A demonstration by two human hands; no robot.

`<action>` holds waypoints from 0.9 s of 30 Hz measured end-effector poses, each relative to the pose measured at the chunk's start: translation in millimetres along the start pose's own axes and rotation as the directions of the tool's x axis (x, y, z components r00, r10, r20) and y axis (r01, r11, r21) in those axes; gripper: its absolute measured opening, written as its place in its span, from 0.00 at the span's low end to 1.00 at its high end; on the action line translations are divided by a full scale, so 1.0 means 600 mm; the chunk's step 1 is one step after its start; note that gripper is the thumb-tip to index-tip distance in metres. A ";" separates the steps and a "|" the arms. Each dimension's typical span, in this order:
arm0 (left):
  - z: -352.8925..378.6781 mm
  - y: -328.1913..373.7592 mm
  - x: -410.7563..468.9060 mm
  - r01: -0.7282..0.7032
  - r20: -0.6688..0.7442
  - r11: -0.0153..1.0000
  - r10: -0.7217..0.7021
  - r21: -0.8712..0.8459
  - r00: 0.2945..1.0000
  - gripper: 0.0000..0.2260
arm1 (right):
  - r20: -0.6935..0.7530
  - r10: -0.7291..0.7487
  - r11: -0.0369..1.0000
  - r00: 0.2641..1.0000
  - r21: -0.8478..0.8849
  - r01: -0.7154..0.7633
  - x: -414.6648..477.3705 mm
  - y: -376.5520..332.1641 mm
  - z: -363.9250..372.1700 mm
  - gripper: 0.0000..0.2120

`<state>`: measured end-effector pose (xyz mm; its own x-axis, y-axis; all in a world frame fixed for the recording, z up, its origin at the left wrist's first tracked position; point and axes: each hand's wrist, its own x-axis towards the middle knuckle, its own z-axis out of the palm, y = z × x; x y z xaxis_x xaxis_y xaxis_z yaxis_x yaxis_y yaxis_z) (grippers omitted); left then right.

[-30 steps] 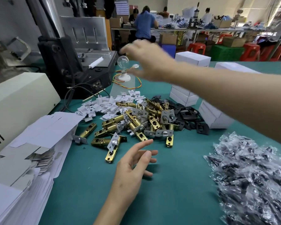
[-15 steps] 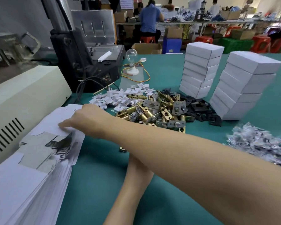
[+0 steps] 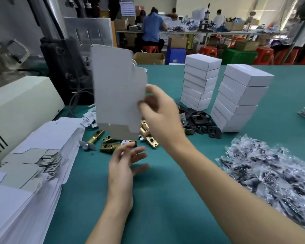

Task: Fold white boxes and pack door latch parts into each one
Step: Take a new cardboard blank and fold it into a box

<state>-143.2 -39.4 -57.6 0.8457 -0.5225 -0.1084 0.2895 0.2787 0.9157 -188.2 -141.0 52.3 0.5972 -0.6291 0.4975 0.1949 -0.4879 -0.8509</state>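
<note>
A flat, unfolded white box blank (image 3: 118,92) is held up in the air, nearly upright, above the middle of the green surface (image 3: 165,191). Its grey inner side faces the camera and its lower flaps hang just over the brass latch parts (image 3: 109,147). The right hand (image 3: 160,111) pinches the blank at its right edge, the fingers closed on the cardboard; the hand is a little blurred. The left hand (image 3: 123,166) is lower, just under the bottom edge of the blank. Its fingers are spread and relaxed, it holds nothing, and it does not touch the blank.

The brass latch parts lie in a loose heap on the surface, partly hidden behind the blank and the right hand. To the right of them is a small heap of black plates (image 3: 201,120). Behind the plates stand two stacks of folded white boxes, one further back (image 3: 199,85) and one nearer, leaning slightly (image 3: 239,97). At the right lies a big heap of small clear plastic bags (image 3: 271,173) with dark parts inside. At the left edge of the surface is a tall pile of flat blanks (image 3: 33,155), and beside it stands a beige machine (image 3: 21,103).
</note>
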 end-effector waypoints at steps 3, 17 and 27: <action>0.000 0.008 0.000 0.017 -0.003 1.000 -0.017 -0.023 1.000 0.12 | 0.084 0.234 0.929 0.969 0.275 -0.248 -0.040 0.029 -0.093 0.16; 0.019 0.031 -0.058 -0.017 0.678 0.987 -0.096 0.158 0.729 0.40 | 0.118 0.363 0.913 0.924 0.154 -0.378 -0.148 0.105 -0.109 0.15; 0.009 0.026 -0.043 0.069 0.424 0.930 -0.230 0.362 0.876 0.41 | 0.134 0.300 0.944 0.945 0.099 -0.314 -0.153 0.088 -0.116 0.14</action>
<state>-162.6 -25.7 -38.3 0.4841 -0.8634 -0.1419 0.1654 -0.0690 0.9838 -287.1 -151.3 -26.6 0.7265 -0.6598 0.1923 0.0734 -0.2037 -0.9763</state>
